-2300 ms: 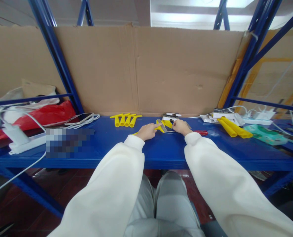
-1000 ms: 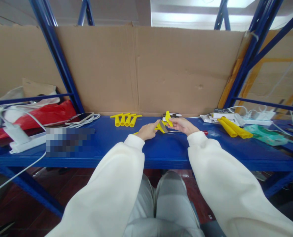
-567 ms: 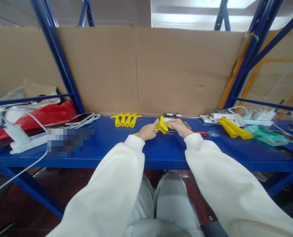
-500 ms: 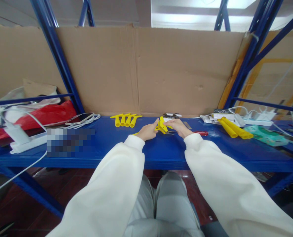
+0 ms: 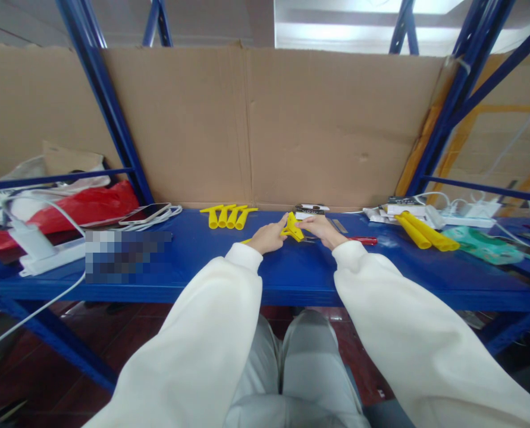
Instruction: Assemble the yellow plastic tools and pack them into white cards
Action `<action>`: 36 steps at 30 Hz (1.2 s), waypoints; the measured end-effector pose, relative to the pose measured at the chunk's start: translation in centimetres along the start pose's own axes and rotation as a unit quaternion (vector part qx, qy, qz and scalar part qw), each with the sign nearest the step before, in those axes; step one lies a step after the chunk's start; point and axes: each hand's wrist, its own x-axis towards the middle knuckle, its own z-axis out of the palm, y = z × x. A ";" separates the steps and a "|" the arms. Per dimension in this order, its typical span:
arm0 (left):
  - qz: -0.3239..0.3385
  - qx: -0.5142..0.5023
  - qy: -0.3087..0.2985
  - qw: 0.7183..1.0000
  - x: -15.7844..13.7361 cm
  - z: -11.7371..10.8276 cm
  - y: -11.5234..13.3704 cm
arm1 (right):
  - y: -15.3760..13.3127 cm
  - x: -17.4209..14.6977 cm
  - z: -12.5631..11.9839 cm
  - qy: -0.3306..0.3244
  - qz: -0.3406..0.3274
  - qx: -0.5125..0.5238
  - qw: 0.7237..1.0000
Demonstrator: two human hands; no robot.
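Over the blue tabletop, a yellow plastic piece [image 5: 294,228] with several arms sits between my hands. My left hand [image 5: 268,237] grips its left side, the index finger stretched along it. The fingers of my right hand [image 5: 320,229] are closed on the right side of the same piece. A red-handled tool [image 5: 364,241] lies beside my right wrist, its thin metal shaft partly behind that hand. The tip of another yellow thing [image 5: 245,241] peeks out left of my left hand; the rest is hidden.
Several yellow T-shaped tubes [image 5: 226,219] stand in a row at the back. Two yellow tubes [image 5: 420,230] lie right, by a green plastic packet [image 5: 490,245]. A phone [image 5: 145,213] and white power strip [image 5: 55,255] are left. Cardboard [image 5: 291,131] closes off the back.
The yellow piece has turned slightly between my fingers and now shows its arms from another angle. Both hands stay in nearly the same place.
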 end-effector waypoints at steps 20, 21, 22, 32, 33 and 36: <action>0.016 -0.010 0.008 1.000 -0.1 -0.1 -0.1 | -0.6 -0.5 0.0 0.008 -0.005 -0.043 0.999; 0.025 -0.012 0.011 1.000 -0.1 0.0 -0.1 | -0.5 -0.5 0.0 0.009 -0.005 -0.037 0.999; 0.035 -0.014 0.013 0.999 -0.1 0.0 -0.2 | -0.4 -0.5 0.1 0.010 -0.004 -0.031 0.999; 0.039 -0.015 0.017 0.999 0.1 0.1 -0.2 | 1.0 1.6 -1.7 0.075 -0.065 -0.107 0.989; 0.034 -0.016 0.015 0.999 0.0 0.0 -0.2 | 1.0 1.7 -2.5 0.094 -0.079 -0.160 0.979; 0.028 -0.014 0.010 0.999 -0.1 -0.1 0.0 | 1.0 1.6 -4.7 0.135 -0.067 -0.328 0.933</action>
